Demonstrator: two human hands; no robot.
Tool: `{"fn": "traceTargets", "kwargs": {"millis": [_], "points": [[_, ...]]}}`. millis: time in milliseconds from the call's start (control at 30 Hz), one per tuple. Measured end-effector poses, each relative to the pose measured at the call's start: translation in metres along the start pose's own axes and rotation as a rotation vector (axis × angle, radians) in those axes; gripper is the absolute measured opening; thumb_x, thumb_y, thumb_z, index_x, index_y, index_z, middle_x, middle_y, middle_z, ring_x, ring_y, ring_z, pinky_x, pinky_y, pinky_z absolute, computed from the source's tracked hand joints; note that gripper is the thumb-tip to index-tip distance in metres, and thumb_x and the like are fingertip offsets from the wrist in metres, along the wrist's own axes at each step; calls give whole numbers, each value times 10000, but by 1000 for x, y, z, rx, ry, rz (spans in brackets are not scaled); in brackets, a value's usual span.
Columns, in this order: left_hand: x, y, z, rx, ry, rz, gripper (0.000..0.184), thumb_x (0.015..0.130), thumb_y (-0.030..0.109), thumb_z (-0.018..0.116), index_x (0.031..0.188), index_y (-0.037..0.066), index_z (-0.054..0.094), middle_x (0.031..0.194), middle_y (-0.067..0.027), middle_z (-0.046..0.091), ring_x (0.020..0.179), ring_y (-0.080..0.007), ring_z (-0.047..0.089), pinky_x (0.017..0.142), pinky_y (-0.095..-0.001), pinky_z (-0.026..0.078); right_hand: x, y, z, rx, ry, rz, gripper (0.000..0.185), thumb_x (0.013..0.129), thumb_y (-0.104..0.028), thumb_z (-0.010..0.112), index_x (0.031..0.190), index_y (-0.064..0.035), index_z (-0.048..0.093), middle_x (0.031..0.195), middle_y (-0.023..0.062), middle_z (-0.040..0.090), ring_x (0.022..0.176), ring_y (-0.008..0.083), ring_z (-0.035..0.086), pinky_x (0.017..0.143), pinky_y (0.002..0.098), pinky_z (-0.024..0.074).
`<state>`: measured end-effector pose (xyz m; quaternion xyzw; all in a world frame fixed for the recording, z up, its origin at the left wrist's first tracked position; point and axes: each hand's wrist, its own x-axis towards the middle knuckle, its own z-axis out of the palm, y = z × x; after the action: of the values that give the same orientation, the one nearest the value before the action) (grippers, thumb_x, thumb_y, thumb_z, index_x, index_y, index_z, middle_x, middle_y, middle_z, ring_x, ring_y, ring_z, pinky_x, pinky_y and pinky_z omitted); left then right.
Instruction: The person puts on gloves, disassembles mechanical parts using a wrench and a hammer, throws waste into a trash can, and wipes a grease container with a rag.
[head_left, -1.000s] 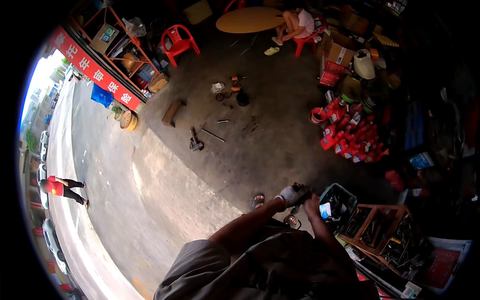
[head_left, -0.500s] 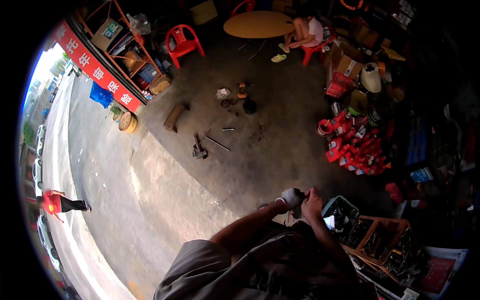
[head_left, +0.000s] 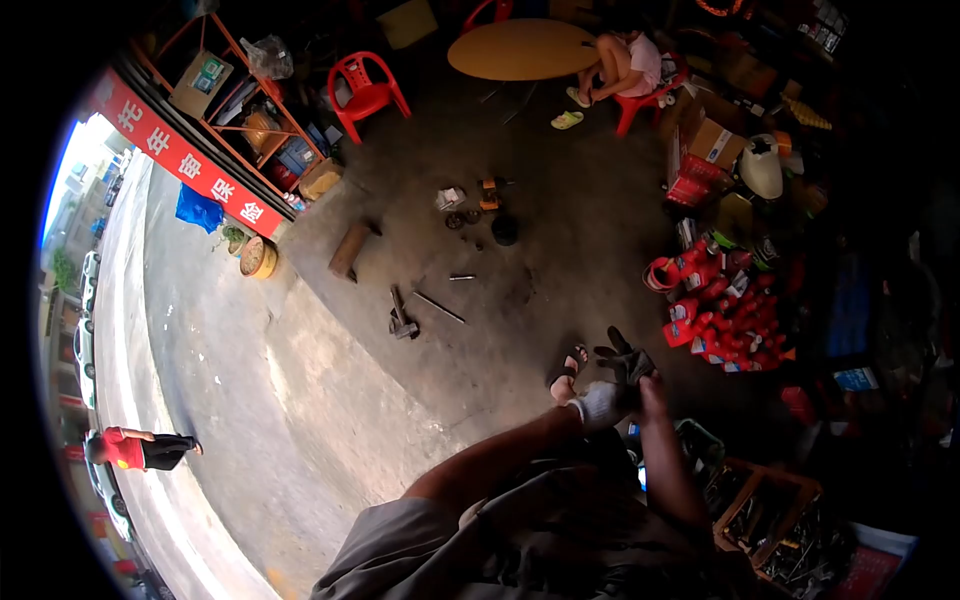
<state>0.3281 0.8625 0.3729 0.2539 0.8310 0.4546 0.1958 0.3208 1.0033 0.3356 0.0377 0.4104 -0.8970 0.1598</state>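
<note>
My left hand [head_left: 600,404], in a pale knit glove, is closed at the lower part of a dark glove [head_left: 632,372]. My right hand [head_left: 627,357] is inside that dark glove, its fingers spread apart and pointing up and left. Bare skin shows at my right wrist. The left fingertips are partly hidden behind the dark glove. A sandalled foot [head_left: 568,372] shows just left of the hands.
On the floor lie a hammer-like tool [head_left: 402,318], a metal rod [head_left: 439,307], a block [head_left: 353,251] and an orange tool [head_left: 489,195]. Red bottles [head_left: 730,320] and a wooden tool box [head_left: 765,510] are at right. One person sits by a table [head_left: 520,50]; another walks outside.
My right hand was bare and now has the dark glove over it, with its fingers spread. Both hands have risen slightly, and the view has shifted. The person outside has changed stride.
</note>
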Motion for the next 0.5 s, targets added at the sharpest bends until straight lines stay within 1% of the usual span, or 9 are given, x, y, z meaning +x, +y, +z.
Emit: {"fn": "traceTargets", "kwargs": {"millis": [33, 67, 100, 167, 233, 333, 367, 433, 500], "points": [[18, 3, -11, -19, -119, -11, 195, 826, 220, 561, 906, 65, 648, 820, -163, 651, 788, -335, 627, 691, -445, 463, 17, -4, -4, 27, -164, -109, 429, 838, -82, 458, 1254, 21, 474, 1334, 177, 500, 1191, 302, 509, 1035, 420, 382], [39, 6, -22, 33, -189, -91, 200, 815, 195, 561, 920, 39, 626, 871, -183, 639, 814, -334, 625, 696, -452, 453, 45, 21, -58, 133, 158, 237, 509, 849, -212, 471, 1292, 35, 424, 1362, 218, 457, 1260, 301, 446, 1077, 427, 323], [56, 0, -26, 37, -192, -99, 200, 815, 195, 561, 920, 39, 626, 871, -183, 639, 814, -334, 625, 696, -452, 453, 66, 21, -65, 141, 155, 240, 509, 849, -212, 471, 1292, 35, 424, 1362, 218, 457, 1260, 301, 446, 1077, 427, 323], [88, -11, -36, 115, 92, -35, 228, 815, 185, 555, 969, 24, 607, 931, -203, 627, 818, -355, 621, 693, -466, 447, 101, 16, -80, 150, -104, 364, 509, 869, -284, 479, 1303, -21, 451, 1365, 172, 463, 1306, 281, 391, 1073, 402, 321], [120, -32, -45, 109, 93, 27, 276, 804, 178, 569, 1024, 13, 591, 962, -205, 617, 805, -378, 613, 713, -459, 459, 135, -7, -65, 88, -220, 405, 503, 873, -306, 488, 1309, -55, 470, 1361, 136, 474, 1329, 264, 363, 1069, 388, 322], [157, -55, -59, 44, -202, -221, 271, 776, 165, 600, 995, 10, 632, 948, -202, 626, 856, -385, 622, 762, -454, 494, 186, -24, -58, -362, -434, 353, 468, 861, -242, 481, 1293, -64, 496, 1357, 113, 480, 1327, 250, 367, 1063, 376, 331], [169, -64, -64, 45, -210, -232, 271, 776, 165, 600, 995, 10, 632, 948, -202, 626, 856, -385, 622, 762, -454, 494, 201, -29, -57, -512, -504, 331, 459, 857, -221, 479, 1288, -67, 505, 1355, 105, 482, 1326, 245, 368, 1061, 372, 335], [188, -66, -96, 66, -127, -63, 265, 779, 171, 599, 999, 31, 650, 938, -202, 639, 869, -379, 629, 763, -458, 495, 227, -28, -65, -812, -641, 277, 444, 849, -179, 475, 1277, -73, 523, 1352, 89, 486, 1325, 235, 371, 1056, 364, 341], [199, -58, -123, 76, -94, 11, 264, 781, 174, 599, 1000, 41, 660, 933, -203, 645, 875, -376, 633, 764, -459, 495, 253, 9, -91, -1029, -872, -174, 414, 827, -114, 492, 1229, -48, 564, 1311, 85, 530, 1279, 220, 435, 1056, 330, 339]]}}
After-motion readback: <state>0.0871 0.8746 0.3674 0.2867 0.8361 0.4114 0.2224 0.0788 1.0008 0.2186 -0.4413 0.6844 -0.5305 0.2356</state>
